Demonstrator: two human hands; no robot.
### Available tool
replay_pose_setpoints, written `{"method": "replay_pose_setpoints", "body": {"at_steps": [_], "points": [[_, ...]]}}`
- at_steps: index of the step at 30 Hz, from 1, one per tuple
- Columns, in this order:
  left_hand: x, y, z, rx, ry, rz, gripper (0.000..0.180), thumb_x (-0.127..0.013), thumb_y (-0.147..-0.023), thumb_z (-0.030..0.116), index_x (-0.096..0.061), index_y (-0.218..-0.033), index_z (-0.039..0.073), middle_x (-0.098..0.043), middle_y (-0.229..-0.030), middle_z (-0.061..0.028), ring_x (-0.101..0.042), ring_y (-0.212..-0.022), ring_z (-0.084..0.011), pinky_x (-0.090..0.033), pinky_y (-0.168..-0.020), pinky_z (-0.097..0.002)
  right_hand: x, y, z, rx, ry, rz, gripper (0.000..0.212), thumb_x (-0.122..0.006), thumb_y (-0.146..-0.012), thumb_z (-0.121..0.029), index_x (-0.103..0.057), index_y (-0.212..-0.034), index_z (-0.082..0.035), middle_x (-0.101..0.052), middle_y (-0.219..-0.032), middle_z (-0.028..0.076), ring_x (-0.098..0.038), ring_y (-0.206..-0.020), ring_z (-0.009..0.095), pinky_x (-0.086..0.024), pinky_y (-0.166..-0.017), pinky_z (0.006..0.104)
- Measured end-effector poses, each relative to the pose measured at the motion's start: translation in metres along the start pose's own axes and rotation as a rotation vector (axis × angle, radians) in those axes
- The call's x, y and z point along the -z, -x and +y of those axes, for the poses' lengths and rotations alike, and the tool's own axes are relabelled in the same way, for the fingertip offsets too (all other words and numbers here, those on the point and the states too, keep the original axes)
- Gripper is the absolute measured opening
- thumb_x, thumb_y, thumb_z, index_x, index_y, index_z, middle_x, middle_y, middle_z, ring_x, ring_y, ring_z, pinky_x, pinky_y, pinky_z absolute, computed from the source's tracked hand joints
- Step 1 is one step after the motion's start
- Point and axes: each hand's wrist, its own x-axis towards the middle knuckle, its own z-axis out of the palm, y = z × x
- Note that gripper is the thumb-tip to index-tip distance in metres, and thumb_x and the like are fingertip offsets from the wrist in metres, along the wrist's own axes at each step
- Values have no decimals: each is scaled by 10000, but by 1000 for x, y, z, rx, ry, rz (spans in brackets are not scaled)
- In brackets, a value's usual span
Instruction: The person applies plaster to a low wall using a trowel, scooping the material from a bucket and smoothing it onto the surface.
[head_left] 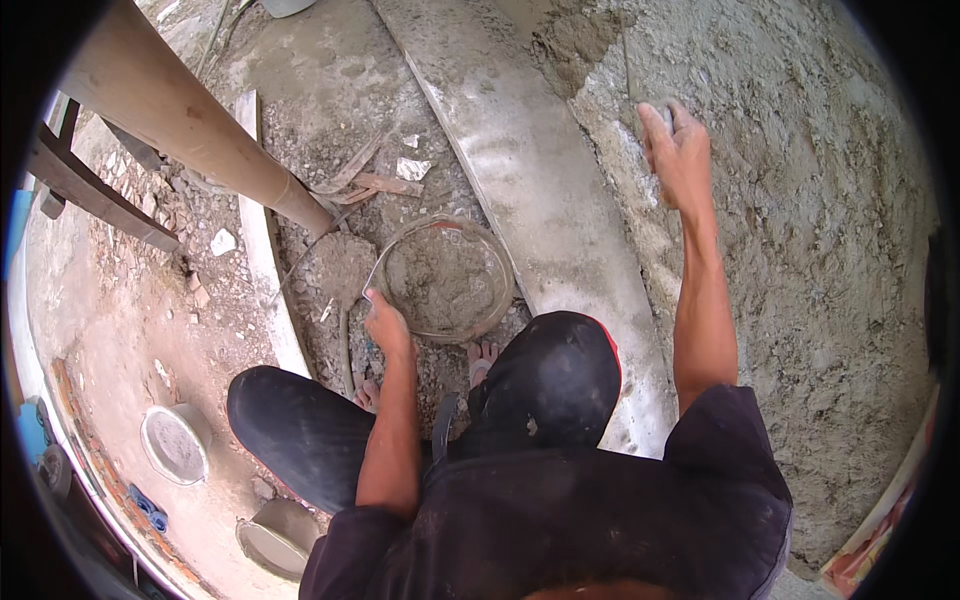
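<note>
At far left, a pale pail [200,425] is seen standing on the ground, with a grey tub [283,520] near it, below and to the right. A wooden pole [190,120] is slanted down to the right, past a long pale strip [265,260]. Beside the strip's right edge, the left hand [388,325] is placed at the left rim of a round bucket [497,268]; its fingers are clamped on the wire handle [375,272], whose long axis is directed up and to the right along that rim. The bucket's mouth is turned upward, and grey mortar [435,275] is held inside. Further right, a grey board [540,190] is laid diagonally. Over the rough mortared surface [800,280], the right hand [680,155] is held with fingers curled together; whether the thin upright edge [628,65] beyond the thumb is gripped cannot be told.
</note>
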Motion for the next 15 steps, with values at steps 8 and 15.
{"method": "replay_pose_setpoints", "body": {"at_steps": [8,15], "points": [[-13,20,14,-46,32,-41,658,-491,-987,496,-638,-904,-140,-662,-869,-212,-566,-778,-262,-450,-768,-431,-87,158,19,267,593,-712,196,-561,-918,-172,-553,-1020,-5,-652,-988,216,-659,-870,384,-514,-707,497],[-6,15,18,14,107,-33,663,-485,-988,492,-622,-859,-143,-644,-817,-191,-548,-752,-250,-445,-733,-426,-151,188,27,241,271,-973,241,-618,-902,-234,-613,-991,-10,-656,-853,244,-643,-894,428,-505,-758,514]]}}
